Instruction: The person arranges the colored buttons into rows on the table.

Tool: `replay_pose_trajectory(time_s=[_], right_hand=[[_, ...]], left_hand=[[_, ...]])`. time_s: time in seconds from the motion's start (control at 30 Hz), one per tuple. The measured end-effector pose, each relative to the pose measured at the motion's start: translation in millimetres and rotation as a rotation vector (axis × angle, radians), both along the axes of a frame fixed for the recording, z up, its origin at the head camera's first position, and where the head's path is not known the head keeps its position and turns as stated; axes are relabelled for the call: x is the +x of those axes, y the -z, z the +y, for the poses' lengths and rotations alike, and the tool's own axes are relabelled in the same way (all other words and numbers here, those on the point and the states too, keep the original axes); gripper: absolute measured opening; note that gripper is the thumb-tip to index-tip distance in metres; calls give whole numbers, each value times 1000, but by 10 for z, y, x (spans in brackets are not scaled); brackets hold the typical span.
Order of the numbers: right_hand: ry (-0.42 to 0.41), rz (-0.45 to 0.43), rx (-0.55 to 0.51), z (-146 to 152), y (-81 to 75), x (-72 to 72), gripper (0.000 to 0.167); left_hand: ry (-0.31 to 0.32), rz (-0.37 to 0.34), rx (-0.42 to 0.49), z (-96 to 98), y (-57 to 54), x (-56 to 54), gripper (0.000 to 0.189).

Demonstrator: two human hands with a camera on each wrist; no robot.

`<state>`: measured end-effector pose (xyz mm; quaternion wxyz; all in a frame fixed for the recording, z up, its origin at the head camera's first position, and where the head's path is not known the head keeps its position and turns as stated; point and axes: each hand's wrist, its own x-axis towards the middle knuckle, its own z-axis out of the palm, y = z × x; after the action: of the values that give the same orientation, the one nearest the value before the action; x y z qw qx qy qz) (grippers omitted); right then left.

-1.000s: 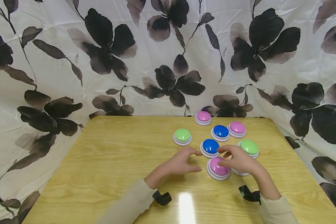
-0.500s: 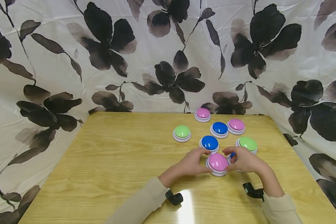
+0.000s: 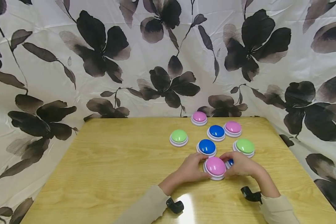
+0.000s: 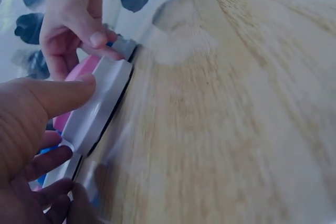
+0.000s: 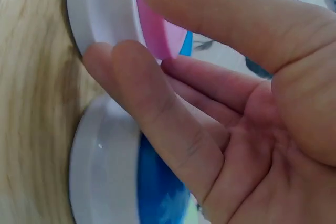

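The front pink button (image 3: 215, 166) sits between the two hands, its white base (image 4: 102, 108) seeming to lie flat on the table (image 3: 114, 161). The left hand (image 3: 191, 170) holds one side of the base between thumb and fingers, and the right hand (image 3: 242, 165) pinches the opposite side. The step in hand looks like placing or squaring up this button; the next move probably calls for even pressure from both sides, without tipping the base. Just beyond the grip stands a blue button (image 3: 207, 146), and a half-hidden blue button (image 3: 230, 162) lies behind the right fingers, so neighbours could be nudged. Farther past the right hand is a green button (image 3: 245, 145); another green one (image 3: 179, 136) stands beyond the left hand.
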<state>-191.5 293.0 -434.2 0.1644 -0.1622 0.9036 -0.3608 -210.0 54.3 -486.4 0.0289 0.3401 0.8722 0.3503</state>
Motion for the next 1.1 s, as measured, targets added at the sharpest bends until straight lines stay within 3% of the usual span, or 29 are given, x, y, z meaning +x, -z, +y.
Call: replay_pose_trajectory(time_s=[0.3,0.6,1.1], right_hand=[[61,23,17,-151,41,39,66],[68,-38,-23,-205,56,90,77],[121,-45,-28,-264,80,54,79]], left_hand=[[36,40,32,-22,51,-36,66],[47,-3,69,-63,89,-57,65],[11,18,-15,-67,8,-35,69]])
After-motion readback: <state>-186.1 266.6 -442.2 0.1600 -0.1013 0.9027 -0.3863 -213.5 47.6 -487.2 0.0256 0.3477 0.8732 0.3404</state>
